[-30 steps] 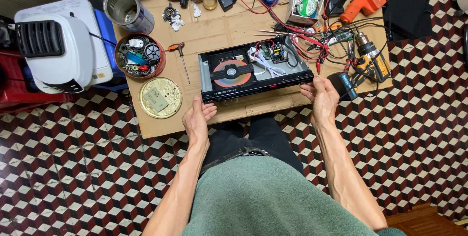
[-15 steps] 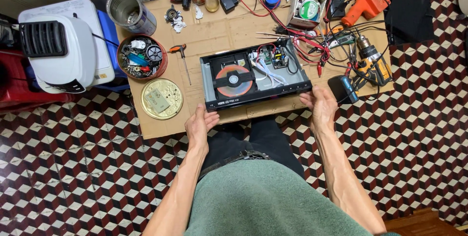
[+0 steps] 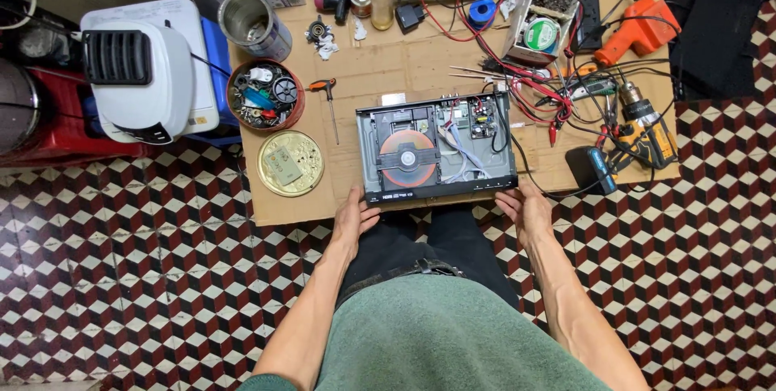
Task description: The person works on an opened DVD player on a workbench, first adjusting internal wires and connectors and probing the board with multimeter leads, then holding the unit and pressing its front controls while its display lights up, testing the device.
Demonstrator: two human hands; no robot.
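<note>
An opened black disc player lies on a cardboard sheet, its lid off, with an orange disc in the tray and a circuit board and ribbon cable at its right. My left hand rests at the player's near left corner, fingers touching the front edge. At the near right corner, my right hand touches the front edge the same way. Neither hand visibly wraps around the case.
Left of the player are a gold round tin lid, a round tin of small parts, a red-handled screwdriver and a metal can. Red and black wires, an orange drill and a cordless drill crowd the right. A white appliance stands at left.
The disc player has turned from a tilted angle to lie squarer to me. Both hands stayed at its near corners.
</note>
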